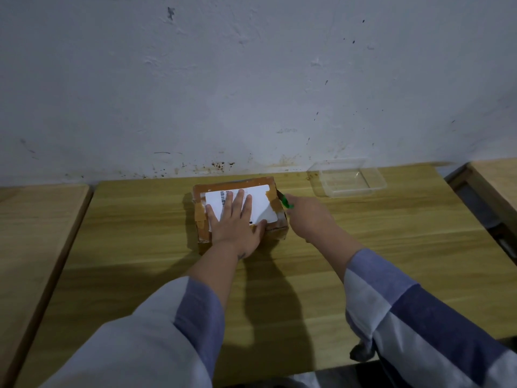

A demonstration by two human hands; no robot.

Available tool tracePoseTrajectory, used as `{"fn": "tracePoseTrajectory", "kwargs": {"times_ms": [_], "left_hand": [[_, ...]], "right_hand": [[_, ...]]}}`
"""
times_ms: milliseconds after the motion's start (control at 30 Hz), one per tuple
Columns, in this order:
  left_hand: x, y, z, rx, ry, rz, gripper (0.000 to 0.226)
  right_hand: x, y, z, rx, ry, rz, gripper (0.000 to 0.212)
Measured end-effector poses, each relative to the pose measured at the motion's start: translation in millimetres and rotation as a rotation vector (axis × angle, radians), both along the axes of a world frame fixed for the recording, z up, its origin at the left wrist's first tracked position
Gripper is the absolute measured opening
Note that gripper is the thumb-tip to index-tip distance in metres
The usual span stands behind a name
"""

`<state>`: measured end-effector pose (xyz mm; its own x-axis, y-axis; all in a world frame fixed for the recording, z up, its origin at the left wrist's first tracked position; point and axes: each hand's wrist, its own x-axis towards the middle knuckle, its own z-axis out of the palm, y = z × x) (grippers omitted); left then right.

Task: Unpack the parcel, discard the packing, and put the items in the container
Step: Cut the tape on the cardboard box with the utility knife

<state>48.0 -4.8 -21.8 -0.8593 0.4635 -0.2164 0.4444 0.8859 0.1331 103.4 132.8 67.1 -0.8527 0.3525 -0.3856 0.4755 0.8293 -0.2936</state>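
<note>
A clear container (347, 177) sits empty on the counter (391, 247), right of the taped parcel (240, 204). The left hand (236, 222) presses the parcel, fingers apart; the right hand (306, 217) is clamped on a green-handled cutter (286, 202).

White shipping label (258, 204) on parcel (240, 211) top: barcode beside the left hand's (237, 222) fingertips; print too small to read.

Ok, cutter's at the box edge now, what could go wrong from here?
The left hand lies flat on the box, close to the green cutter in the right hand; a slip could nick fingers. A deep cut may damage whatever is inside. The clear container sits apart, safe.
</note>
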Motion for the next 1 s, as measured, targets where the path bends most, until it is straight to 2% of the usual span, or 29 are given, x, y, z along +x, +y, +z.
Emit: {"fn": "tracePoseTrajectory", "kwargs": {"times_ms": [67, 233, 433, 600, 833, 1000], "left_hand": [[0.4, -0.3, -0.2, 0.006, -0.002, -0.005, 0.074], [-0.2, -0.6, 0.2, 0.009, 0.001, -0.006, 0.074], [2.5, -1.1, -0.2, 0.013, 0.014, -0.013, 0.073], [0.4, -1.7, 0.0, 0.011, -0.007, -0.014, 0.072], [0.0, 0.3, 1.2, 0.010, -0.006, -0.002, 0.073], [0.8, -0.6, 2.0, 0.013, -0.012, -0.006, 0.073]], "right_hand": [[1.0, 0.9, 2.8, -0.022, 0.016, -0.030, 0.043], [-2.8, -7.6, -11.8, 0.149, -0.012, 0.047, 0.061], [10.6, -1.5, -6.3, 0.104, 0.020, 0.068, 0.048], [15.1, -14.2, -13.2, 0.192, -0.017, 0.056, 0.065], [24.0, -6.6, -16.4, 0.113, 0.019, 0.018, 0.060], [33.1, -17.0, -23.7, 0.095, 0.038, -0.064, 0.064]]}}
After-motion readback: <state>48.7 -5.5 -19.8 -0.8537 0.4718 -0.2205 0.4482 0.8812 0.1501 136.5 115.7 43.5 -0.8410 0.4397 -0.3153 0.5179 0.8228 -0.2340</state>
